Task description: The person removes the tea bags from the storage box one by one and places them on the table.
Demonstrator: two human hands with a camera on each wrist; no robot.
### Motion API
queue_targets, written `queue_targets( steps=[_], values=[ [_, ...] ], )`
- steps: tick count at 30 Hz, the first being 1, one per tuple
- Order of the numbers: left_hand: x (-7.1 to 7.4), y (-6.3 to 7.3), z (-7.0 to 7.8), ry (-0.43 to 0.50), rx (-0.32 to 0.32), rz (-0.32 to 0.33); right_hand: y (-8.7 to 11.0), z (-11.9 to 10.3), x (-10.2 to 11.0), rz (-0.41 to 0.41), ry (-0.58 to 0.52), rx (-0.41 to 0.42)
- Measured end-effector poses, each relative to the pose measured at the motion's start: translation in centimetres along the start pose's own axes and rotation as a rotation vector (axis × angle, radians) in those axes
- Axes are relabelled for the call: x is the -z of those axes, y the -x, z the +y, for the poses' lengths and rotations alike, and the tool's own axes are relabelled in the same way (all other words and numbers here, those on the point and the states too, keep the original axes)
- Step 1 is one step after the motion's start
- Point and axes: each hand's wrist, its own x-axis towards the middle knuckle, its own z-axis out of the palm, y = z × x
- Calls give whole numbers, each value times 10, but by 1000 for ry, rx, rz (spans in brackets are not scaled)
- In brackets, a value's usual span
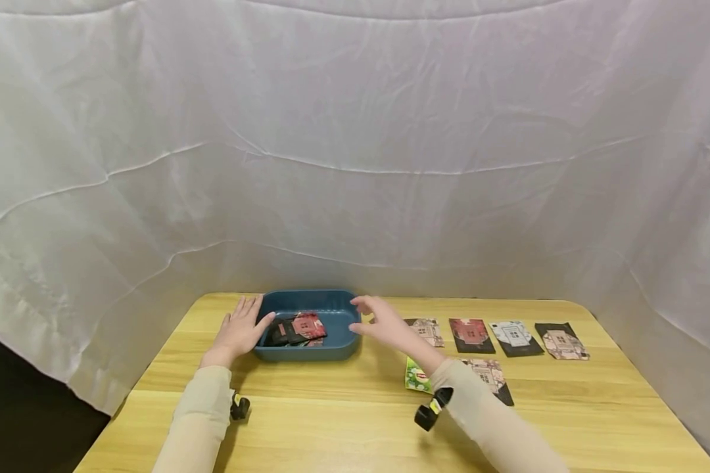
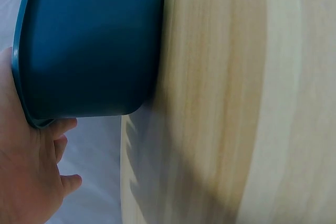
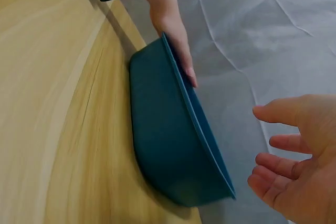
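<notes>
A dark blue plastic tub (image 1: 307,353) stands near the back of the table, left of centre. Several red and black sachets (image 1: 298,328) lie inside it. My left hand (image 1: 236,334) rests on the tub's left end, its thumb over the rim and its fingers spread along the outside. In the left wrist view that hand (image 2: 31,161) lies against the tub's rim (image 2: 17,61). My right hand (image 1: 384,322) is by the right end, thumb and fingers parted with nothing between them. The right wrist view shows a gap between this hand (image 3: 302,161) and the tub (image 3: 168,129).
Right of the tub lie a red sachet (image 1: 472,335), a white and black sachet (image 1: 516,337) and a beige and black sachet (image 1: 562,341). Another beige sachet (image 1: 428,330) and a green sachet (image 1: 416,378) lie partly behind my right arm. Pale curtains (image 1: 355,217) surround the wooden table (image 1: 331,420).
</notes>
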Motion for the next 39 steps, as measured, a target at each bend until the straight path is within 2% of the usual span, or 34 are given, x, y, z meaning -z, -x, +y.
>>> queue_targets(
  steps=[7,16,23,29,39],
  values=[
    [-1,-1,-2,0,-5,0,-35,-11,-26,-79,37,-2],
    [1,0,0,16,0,-1,-68,-19,-51,-172,124,-19],
    [1,0,1,12,8,-12,-85,-18,-67,-287,187,-49],
    [-1,0,3,19,11,-8,-98,-14,-76,-351,238,-26],
    [-1,-1,0,15,2,2,-115,-7,-85,-426,211,-61]
  ],
)
